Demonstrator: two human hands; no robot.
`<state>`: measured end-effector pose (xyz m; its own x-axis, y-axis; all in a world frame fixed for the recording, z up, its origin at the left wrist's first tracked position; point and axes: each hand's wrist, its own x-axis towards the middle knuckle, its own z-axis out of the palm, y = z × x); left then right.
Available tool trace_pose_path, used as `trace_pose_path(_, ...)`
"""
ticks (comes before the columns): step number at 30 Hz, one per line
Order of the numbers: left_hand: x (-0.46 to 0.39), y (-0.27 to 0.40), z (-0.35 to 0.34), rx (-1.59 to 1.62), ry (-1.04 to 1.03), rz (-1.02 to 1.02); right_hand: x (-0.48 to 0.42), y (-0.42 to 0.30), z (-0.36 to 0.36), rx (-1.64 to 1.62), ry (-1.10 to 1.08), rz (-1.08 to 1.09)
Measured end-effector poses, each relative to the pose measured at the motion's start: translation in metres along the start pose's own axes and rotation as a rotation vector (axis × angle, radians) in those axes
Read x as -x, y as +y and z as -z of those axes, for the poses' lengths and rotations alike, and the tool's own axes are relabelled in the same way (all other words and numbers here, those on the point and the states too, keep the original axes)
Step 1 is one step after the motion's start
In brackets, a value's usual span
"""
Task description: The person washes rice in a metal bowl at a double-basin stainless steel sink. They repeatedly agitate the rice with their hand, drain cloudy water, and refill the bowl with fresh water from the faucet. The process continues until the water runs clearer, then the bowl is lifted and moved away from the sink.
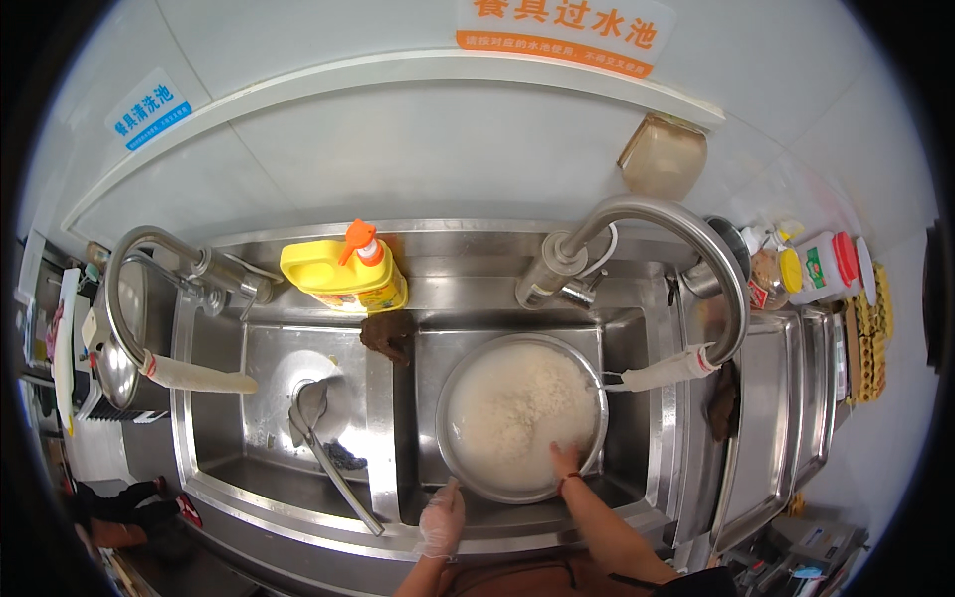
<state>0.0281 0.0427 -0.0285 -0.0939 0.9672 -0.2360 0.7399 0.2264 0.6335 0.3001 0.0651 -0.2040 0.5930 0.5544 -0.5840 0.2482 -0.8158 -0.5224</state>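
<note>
A round metal basin (446,461) sits in the right-hand sink. White rice (526,407) lies in cloudy water inside it. My right hand (565,461), a red band at its wrist, reaches over the near right rim with its fingers apart and their tips in the water. In a clear plastic glove, my left hand (443,516) is at the basin's near left rim; whether it grips the rim cannot be seen. Water runs from the cloth-wrapped spout (668,369) of the right faucet (671,213) into the basin's right side.
The left sink (276,343) holds a metal ladle (328,451), its handle over the front edge, and a dark scrubber (345,455). A brown cloth (388,334) hangs on the divider below a yellow pump jug (336,272). Metal trays (761,418) stand at right. A person's legs (123,500) show lower left.
</note>
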Motion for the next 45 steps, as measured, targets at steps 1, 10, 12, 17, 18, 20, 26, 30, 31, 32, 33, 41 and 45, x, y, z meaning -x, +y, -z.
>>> trace_pose_path(1,-0.001,0.002,-0.001,0.005,-0.005,-0.013,0.003,0.005,-0.019,-0.100,0.020,-0.054)
trace_pose_path(10,0.000,0.001,0.001,-0.049,-0.031,-0.001,0.028,-0.093,0.025,0.095,-0.247,0.449)
trace_pose_path(12,0.000,0.002,0.000,-0.060,-0.032,0.000,0.005,-0.111,0.048,0.175,-0.133,0.602)
trace_pose_path(17,0.001,-0.001,-0.006,-0.112,-0.034,0.007,-0.069,-0.131,0.049,0.175,-0.096,0.590)
trace_pose_path(18,-0.002,0.001,-0.006,-0.091,0.000,-0.026,-0.079,-0.132,0.035,0.100,-0.121,0.497)
trace_pose_path(20,-0.002,0.008,-0.005,-0.080,-0.017,0.003,-0.098,-0.130,0.027,0.277,-0.122,0.267)
trace_pose_path(26,0.001,0.011,0.000,-0.104,0.017,-0.019,-0.038,-0.102,0.002,0.567,0.003,0.663)
trace_pose_path(30,-0.001,0.010,0.001,-0.093,0.043,-0.036,0.009,-0.090,0.016,0.710,-0.020,0.825)
trace_pose_path(31,0.000,0.006,0.001,-0.082,0.062,-0.023,0.024,-0.104,0.027,0.727,-0.075,0.892)
trace_pose_path(32,0.001,0.005,0.000,-0.094,0.054,-0.008,0.030,-0.112,0.037,0.745,-0.123,0.952)
trace_pose_path(33,0.002,0.005,-0.002,-0.103,0.037,0.001,0.022,-0.109,0.043,0.564,-0.097,0.914)
trace_pose_path(41,-0.001,0.009,-0.004,-0.159,-0.031,0.041,-0.114,-0.109,0.060,-1.155,-0.331,-0.051)
trace_pose_path(45,-0.001,0.010,-0.004,-0.186,-0.024,0.026,-0.128,-0.141,0.069,-1.494,-0.513,-0.218)
